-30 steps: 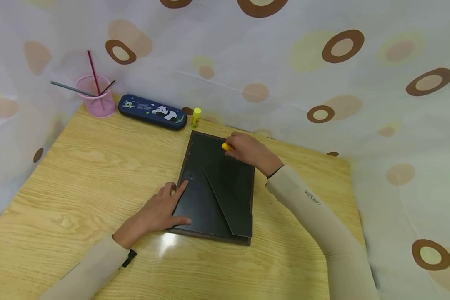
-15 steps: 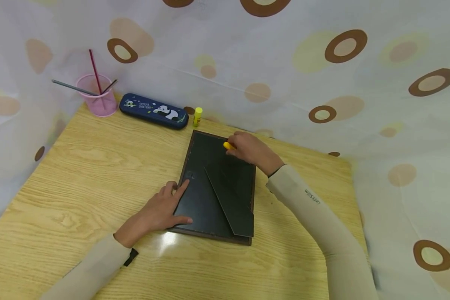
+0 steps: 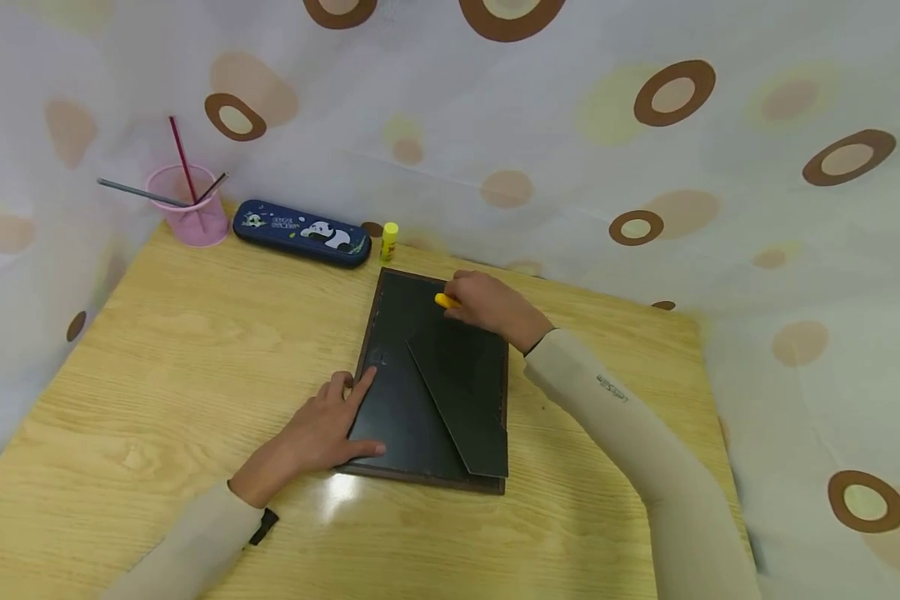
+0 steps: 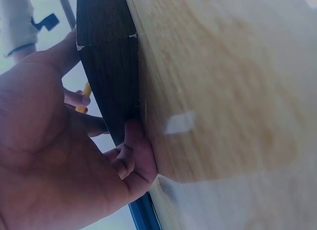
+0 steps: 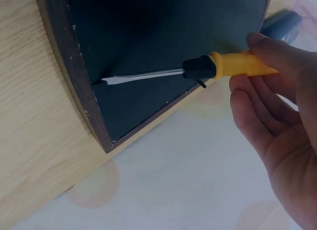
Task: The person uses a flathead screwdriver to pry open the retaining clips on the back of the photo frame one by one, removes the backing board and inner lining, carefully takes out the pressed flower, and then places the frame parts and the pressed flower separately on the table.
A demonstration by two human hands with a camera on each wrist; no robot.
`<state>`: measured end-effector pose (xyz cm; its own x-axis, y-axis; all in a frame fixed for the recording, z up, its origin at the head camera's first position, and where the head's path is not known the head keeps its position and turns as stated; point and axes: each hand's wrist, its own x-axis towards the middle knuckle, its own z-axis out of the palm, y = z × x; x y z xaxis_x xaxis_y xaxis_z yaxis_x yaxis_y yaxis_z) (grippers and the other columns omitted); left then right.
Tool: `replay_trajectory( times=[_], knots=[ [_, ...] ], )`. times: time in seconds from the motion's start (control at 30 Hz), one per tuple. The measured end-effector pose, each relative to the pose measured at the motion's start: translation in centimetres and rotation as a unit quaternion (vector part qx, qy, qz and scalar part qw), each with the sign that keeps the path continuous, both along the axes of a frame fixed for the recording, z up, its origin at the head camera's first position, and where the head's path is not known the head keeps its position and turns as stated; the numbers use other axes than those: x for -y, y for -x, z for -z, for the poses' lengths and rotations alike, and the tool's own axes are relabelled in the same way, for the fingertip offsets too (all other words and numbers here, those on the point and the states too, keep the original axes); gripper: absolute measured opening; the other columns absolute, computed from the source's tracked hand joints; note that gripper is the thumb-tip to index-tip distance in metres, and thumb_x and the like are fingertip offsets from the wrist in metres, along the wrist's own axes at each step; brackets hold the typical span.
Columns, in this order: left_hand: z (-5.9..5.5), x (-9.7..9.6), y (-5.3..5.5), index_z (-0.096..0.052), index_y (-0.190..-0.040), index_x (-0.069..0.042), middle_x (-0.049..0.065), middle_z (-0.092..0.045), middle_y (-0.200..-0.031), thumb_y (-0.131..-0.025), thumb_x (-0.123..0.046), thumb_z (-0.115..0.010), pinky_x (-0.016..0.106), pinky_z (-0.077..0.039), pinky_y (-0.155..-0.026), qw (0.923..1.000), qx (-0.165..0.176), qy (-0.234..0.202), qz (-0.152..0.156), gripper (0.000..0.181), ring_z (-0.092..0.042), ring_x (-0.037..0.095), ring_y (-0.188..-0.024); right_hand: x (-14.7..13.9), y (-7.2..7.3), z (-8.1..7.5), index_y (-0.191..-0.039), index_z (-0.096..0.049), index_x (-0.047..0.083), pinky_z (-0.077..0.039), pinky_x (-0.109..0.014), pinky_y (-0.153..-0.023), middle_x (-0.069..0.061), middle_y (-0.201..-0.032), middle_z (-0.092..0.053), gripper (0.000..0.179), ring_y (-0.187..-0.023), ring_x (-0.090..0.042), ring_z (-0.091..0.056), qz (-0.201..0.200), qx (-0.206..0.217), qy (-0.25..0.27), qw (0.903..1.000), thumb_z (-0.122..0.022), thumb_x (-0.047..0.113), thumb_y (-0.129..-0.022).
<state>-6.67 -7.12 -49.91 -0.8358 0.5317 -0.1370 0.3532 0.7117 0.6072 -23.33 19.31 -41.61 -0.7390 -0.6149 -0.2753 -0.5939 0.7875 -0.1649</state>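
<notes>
On the table point(image 3: 195, 333), the black-backed frame point(image 3: 397, 408) lies back up with its support flap point(image 3: 465, 417) slanting across it, and neither frame nor left hand point(image 3: 318, 429) has visibly shifted, the latter's thumb and forefinger spread on the backing and other fingers bent beside the edge. The right hand point(image 3: 491, 304) pinches the yellow-handled screwdriver point(image 5: 235, 65), whose handle sits slightly farther left than a moment ago, suggesting a small prying adjustment; its blade tip point(image 5: 111, 81) lies near the rim, contact unclear.
</notes>
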Motion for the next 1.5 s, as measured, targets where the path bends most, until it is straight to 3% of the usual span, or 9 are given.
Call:
replay_trajectory(
  times=[0.37,0.8,1.07,1.5],
  knots=[
    [0.4,-0.3,-0.1,-0.019,-0.16,-0.004,0.027,-0.036,-0.138,-0.085,-0.05,-0.076,0.04,-0.045,-0.072,0.9999,-0.01,-0.001,0.009,0.105,-0.05,0.035,-0.107,-0.2,0.0,1.1,-0.1,-0.071,0.002,-0.052,-0.035,-0.077,-0.01,-0.093,-0.063,0.016,-0.08,-0.022,-0.06,-0.004,0.002,0.0,1.0,-0.073,0.016,-0.093],
    [-0.5,-0.5,-0.1,-0.019,-0.159,0.0,0.029,-0.036,-0.138,-0.086,-0.051,-0.076,0.041,-0.045,-0.066,0.9993,-0.009,0.036,0.01,0.106,-0.05,0.034,-0.103,-1.0,0.0,1.7,-0.099,-0.068,0.005,-0.05,-0.033,-0.074,-0.008,-0.094,-0.061,0.015,-0.078,-0.019,-0.057,0.003,-0.004,0.023,0.9997,-0.071,0.02,-0.095],
    [-0.9,-0.7,0.2,-0.018,-0.159,0.0,0.025,-0.034,-0.125,-0.086,-0.044,-0.078,0.037,-0.035,-0.063,0.9994,0.034,0.006,0.001,0.105,-0.044,0.029,-0.091,-1.9,-0.5,2.0,-0.098,-0.066,0.007,-0.05,-0.033,-0.072,-0.007,-0.094,-0.06,0.015,-0.075,-0.018,-0.057,0.012,-0.006,0.044,0.999,-0.071,0.021,-0.095],
    [-1.5,-0.8,0.2,-0.016,-0.161,-0.008,0.023,-0.035,-0.125,-0.085,-0.048,-0.078,0.037,-0.039,-0.058,0.9961,0.065,0.053,-0.026,0.106,-0.046,0.028,-0.091,-2.4,-0.6,3.3,-0.098,-0.063,0.007,-0.051,-0.035,-0.073,-0.007,-0.095,-0.058,0.016,-0.076,-0.019,-0.056,0.003,-0.029,0.059,0.9979,-0.071,0.021,-0.095]
  ],
)
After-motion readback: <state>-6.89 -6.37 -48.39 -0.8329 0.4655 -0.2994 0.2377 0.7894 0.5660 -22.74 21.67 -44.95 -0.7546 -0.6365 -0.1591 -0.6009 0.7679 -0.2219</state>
